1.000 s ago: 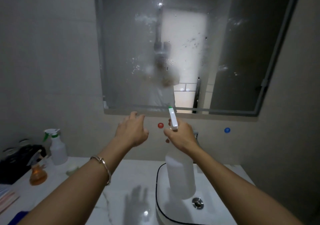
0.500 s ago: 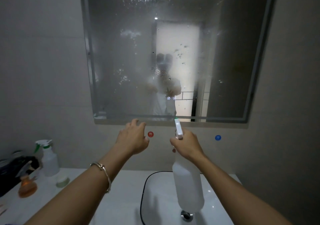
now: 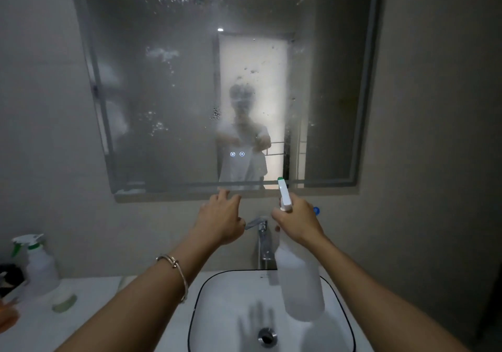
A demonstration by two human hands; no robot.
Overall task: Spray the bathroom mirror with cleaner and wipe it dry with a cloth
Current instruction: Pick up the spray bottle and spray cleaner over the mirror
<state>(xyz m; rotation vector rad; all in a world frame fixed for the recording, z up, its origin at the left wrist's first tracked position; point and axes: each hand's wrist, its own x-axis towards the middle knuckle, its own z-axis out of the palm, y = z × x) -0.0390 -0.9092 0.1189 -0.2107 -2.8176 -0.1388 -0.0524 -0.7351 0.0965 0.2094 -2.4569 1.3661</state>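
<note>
Mirror (image 3: 190,93) fills the wall in front of me. Its glass is fogged with spray and speckled with droplets, thickest along the top edge and down the middle. Its bottom edge runs just above my knuckles.

My right hand (image 3: 297,222) is clenched around the neck of the spray bottle (image 3: 300,283). The green-tipped nozzle points up and overlaps the mirror's lower frame, and the pale body hangs down over the sink (image 3: 201,297). My left hand (image 3: 221,220) holds nothing. Its fingers are loosely spread just below the mirror's bottom edge, a bracelet (image 3: 176,267) sits on that wrist, and I cannot tell whether the fingertips touch the wall.

The faucet (image 3: 262,240) stands between my two hands, close under both, so there is little room to drop straight down there. Above my hands the whole face of the glass is open, and bare wall lies to either side of the frame. A small blue dot (image 3: 316,210) on the wall peeks out just beside my right hand.

Far to my left on the table (image 3: 108,305) stands a second spray bottle (image 3: 38,264) with a small round container (image 3: 63,298) beside it, well apart from my arms.
</note>
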